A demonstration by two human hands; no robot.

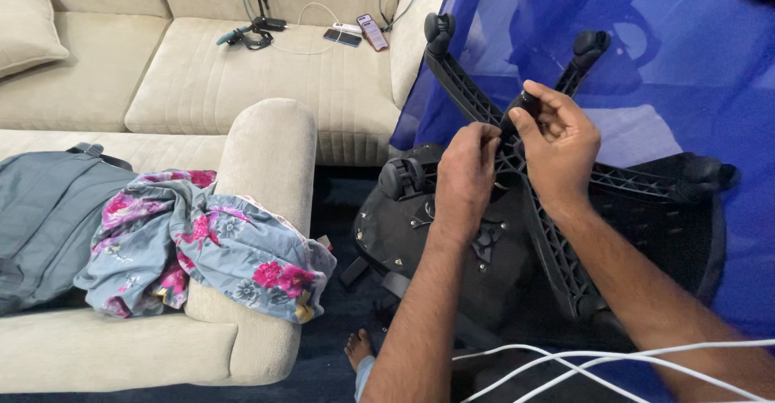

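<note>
Working over an upturned black plastic five-spoke office chair base [557,250] lying beside the cream fabric sofa [266,153], we pinch its hub with our left hand [467,173], fingers closed; our right hand [557,141] grips a short black cylindrical part [523,106]. A floral cloth [202,242] drapes the sofa; white cables [613,363] lie below.

Definitely a home, living room by the looks of it. Big cream sectional sofa [242,80] with a matching cushion [28,28], floral clothes [202,242] and a grey bag [44,209] dumped over it. Phones [359,33] and charger cables [274,16] lying on the seat. Dark blue carpet [339,209] underfoot, office chair [452,233] flipped upside down on it.
</note>
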